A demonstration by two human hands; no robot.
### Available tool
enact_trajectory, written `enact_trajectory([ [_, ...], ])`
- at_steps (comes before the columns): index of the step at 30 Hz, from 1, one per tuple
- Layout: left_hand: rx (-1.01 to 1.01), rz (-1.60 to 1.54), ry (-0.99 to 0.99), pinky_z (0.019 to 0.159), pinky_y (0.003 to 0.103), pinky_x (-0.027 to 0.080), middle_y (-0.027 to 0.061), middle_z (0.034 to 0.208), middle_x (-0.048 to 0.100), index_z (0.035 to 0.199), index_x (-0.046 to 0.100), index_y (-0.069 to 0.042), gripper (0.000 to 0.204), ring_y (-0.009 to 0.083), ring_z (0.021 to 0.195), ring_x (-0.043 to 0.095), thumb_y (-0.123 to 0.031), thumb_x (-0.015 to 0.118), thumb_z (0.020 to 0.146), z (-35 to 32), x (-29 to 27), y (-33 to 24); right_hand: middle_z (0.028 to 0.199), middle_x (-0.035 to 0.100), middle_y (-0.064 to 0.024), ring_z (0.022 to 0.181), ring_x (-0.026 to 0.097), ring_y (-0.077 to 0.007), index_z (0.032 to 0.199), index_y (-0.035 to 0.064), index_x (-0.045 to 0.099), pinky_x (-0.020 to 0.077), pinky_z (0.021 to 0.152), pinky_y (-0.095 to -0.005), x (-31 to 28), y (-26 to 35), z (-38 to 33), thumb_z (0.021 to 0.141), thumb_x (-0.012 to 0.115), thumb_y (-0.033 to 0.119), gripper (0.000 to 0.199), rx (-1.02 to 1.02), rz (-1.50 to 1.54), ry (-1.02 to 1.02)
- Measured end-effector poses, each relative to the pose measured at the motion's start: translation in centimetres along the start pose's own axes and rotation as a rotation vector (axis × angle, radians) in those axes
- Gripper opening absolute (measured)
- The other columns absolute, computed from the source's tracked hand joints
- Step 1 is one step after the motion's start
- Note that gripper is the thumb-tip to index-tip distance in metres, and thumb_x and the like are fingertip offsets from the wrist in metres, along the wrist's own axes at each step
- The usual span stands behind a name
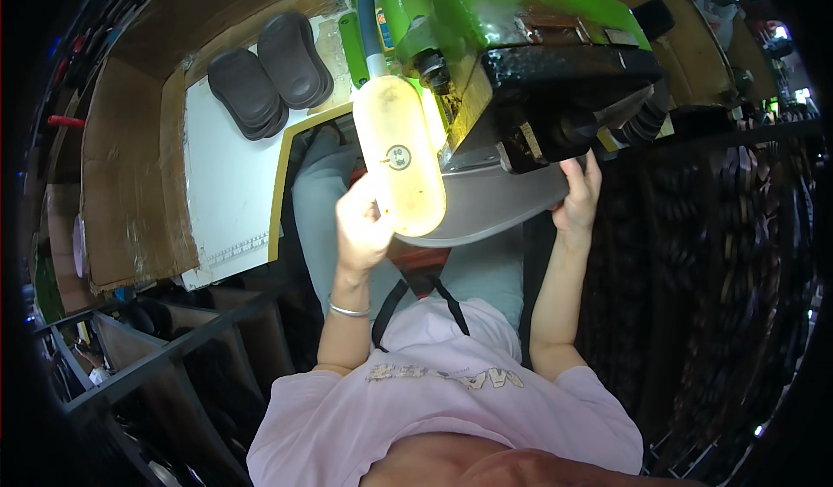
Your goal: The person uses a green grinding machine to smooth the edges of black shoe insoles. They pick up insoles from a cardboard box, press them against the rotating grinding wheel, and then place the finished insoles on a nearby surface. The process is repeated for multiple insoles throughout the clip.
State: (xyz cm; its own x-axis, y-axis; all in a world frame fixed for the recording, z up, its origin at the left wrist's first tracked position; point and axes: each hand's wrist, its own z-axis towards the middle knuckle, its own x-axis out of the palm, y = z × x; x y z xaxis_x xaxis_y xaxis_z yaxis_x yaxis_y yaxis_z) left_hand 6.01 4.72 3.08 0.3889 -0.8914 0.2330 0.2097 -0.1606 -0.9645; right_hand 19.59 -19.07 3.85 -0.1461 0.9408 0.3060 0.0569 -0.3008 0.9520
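A green machine with a dark head stands before me. Below its head is a grey curved panel with a smooth rounded near edge; whether it belongs to the machine I cannot tell. My left hand is closed beside a lit, cream oval lamp, which hides part of its fingers and what they grip. At the panel's right end, my right hand has its thumb and fingers closed about the edge, close under the dark head.
On the left, a white board in a cardboard surround carries two stacks of dark brown shoe soles. A flexible hose leads to the lamp. Divided shelving stands lower left; dark racks fill the right.
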Motion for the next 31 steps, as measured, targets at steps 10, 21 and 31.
enact_trajectory([
  [10,0.118,0.280,0.003,0.069,0.023,0.048,0.0072,0.088,0.062,0.095,0.061,0.005,0.017,0.0106,0.077,0.059,0.008,0.065,0.079,-1.4,-1.1,-0.4,0.094,0.061,-0.0051,0.083,0.055,-0.0084,0.108,-0.0015,0.054,0.0451,0.076,-0.0212,-2.5,-2.3,-1.1,0.089,0.066,0.023,0.033,-0.139,-0.078,0.101],
  [21,0.121,0.101,-0.047,0.086,0.028,0.049,0.0110,0.095,0.066,0.103,0.060,0.008,0.025,0.0174,0.088,0.063,0.005,0.060,0.079,0.2,-0.2,-0.1,0.075,0.059,-0.0015,0.049,0.049,-0.0042,0.100,0.0008,0.057,0.0355,0.037,-0.0170,0.3,0.8,0.1,0.091,0.061,0.017,0.020,-0.023,-0.084,0.079],
  [31,-0.045,0.353,0.076,0.084,0.025,0.048,0.0092,0.099,0.066,0.111,0.059,0.003,0.028,0.0137,0.092,0.061,-0.005,0.065,0.084,0.6,-9.7,-3.2,0.081,0.061,-0.0085,0.054,0.057,-0.0105,0.111,-0.0016,0.050,0.0463,0.041,-0.0214,5.8,-3.3,-4.3,0.091,0.062,0.015,0.029,-0.065,0.016,0.304],
])
